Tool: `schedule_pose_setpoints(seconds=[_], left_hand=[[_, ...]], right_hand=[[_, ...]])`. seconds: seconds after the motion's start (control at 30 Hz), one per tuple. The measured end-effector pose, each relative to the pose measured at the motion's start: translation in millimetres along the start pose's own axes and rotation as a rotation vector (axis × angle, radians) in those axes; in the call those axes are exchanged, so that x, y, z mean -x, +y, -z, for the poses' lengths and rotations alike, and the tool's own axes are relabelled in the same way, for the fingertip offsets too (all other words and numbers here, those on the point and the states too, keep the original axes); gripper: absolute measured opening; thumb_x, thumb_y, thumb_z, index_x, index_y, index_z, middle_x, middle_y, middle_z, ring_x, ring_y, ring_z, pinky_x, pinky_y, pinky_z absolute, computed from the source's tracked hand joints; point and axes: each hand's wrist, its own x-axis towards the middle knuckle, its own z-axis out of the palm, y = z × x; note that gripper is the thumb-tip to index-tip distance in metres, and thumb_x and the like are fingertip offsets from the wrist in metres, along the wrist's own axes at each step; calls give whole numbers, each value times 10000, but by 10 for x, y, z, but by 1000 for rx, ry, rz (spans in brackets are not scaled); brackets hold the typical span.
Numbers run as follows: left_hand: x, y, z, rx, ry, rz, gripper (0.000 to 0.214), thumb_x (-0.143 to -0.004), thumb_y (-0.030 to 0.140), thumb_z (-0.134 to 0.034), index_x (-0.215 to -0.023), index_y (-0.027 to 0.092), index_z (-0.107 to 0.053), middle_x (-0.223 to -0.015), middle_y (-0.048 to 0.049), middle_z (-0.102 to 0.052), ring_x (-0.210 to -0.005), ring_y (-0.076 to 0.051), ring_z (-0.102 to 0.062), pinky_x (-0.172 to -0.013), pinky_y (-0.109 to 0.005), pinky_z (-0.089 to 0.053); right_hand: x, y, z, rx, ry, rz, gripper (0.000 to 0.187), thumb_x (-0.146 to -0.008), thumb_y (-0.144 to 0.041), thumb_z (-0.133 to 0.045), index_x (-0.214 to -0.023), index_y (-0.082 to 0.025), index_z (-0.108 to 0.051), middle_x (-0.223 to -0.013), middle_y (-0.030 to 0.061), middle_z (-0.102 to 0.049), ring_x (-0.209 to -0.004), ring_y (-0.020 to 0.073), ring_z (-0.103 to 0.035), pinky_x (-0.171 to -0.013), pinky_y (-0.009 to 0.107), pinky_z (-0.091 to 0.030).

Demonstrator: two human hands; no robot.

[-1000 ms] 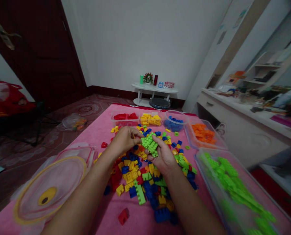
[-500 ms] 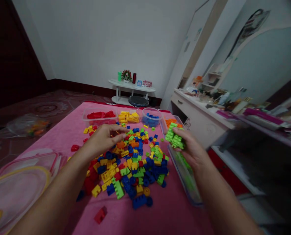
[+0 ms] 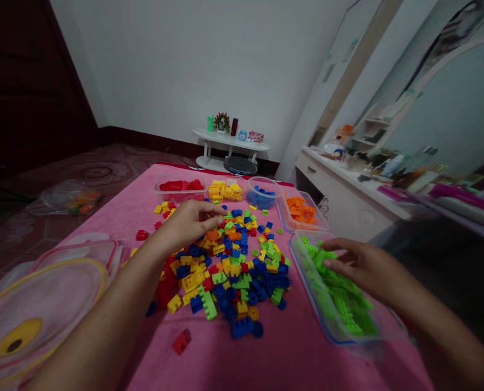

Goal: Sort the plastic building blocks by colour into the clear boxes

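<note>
My left hand (image 3: 195,221) hovers over the far left part of a mixed pile of toy building blocks (image 3: 229,266). Its fingers are apart and nothing shows in them. Over at the right, my right hand (image 3: 358,266) is above a clear plastic box (image 3: 319,309) of green building blocks (image 3: 337,290). The thumb and fingers there are spread, with green blocks just beneath the fingertips. Whether the fingertips touch those blocks is hard to tell. Red, yellow, blue, green and orange pieces make up the pile.
Along the far edge stand containers of red blocks (image 3: 180,185), yellow blocks (image 3: 225,190) and blue blocks (image 3: 261,196). A box of orange blocks (image 3: 301,210) is at the right. Lids (image 3: 42,320) lie at the left. One red block (image 3: 181,342) sits near the front.
My right hand has moved right and down to the green box and let go of the cluster of green blocks. My left hand stays over the pile. The view has turned slightly.
</note>
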Motion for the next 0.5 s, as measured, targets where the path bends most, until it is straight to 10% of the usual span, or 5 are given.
schedule_pose_setpoints(seconds=[0.23,0.4,0.5], left_hand=[[44,0,-35,48,-145,-6,313,-687,322,-652,-967,197,-717,-699,-30,-693,-593,-143,-594,-541,-215,-435],[42,-39,20,17,-70,-37,277,-713,308,-636,-952,198,-722,-705,-34,-687,-574,-131,-574,-523,-205,-414],[34,-68,72,-6,-48,-44,268,-727,326,-629,-934,186,-724,-711,-33,-686,-587,-132,-577,-540,-209,-421]], right_hand=[[252,-950,-714,61,-447,483,549,-611,-233,-707,-1139,-346,-609,-1128,27,-630,-986,236,-590,-834,337,-440],[515,-1019,-1298,124,-466,699,1007,-497,-415,-808,-1385,-367,-335,-1522,90,-152,-1365,374,-155,-1052,529,-228],[524,-1002,-1536,150,-392,798,807,-670,-440,-692,-1385,-383,-321,-1532,72,-112,-1386,342,-79,-1065,561,-162]])
